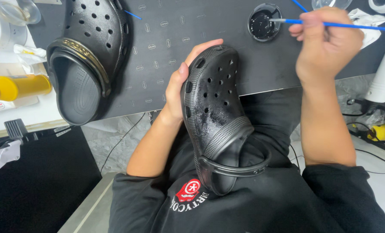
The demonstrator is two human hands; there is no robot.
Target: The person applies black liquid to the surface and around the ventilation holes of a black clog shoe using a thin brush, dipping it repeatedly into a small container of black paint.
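A second black perforated foam clog (86, 56) lies on the dark table (166, 39). Left hand (181, 82) grips the black perforated foam clog (216, 116) over the lap; right hand (326, 43) pinches a thin blue paintbrush (352, 26), its tip in the round dish of black paint (264, 21).

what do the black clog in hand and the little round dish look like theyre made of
The clog looks like moulded foam resin or rubber: matte black, one piece with punched holes and ribbed edges, a wet glossy patch on top. The round dish seems clear plastic or glass, judging by its shiny transparent rim around glossy black paint; which one is hard to tell.

Matt, perforated rubbery black clog (214, 108); glossy black paint dish (264, 21).
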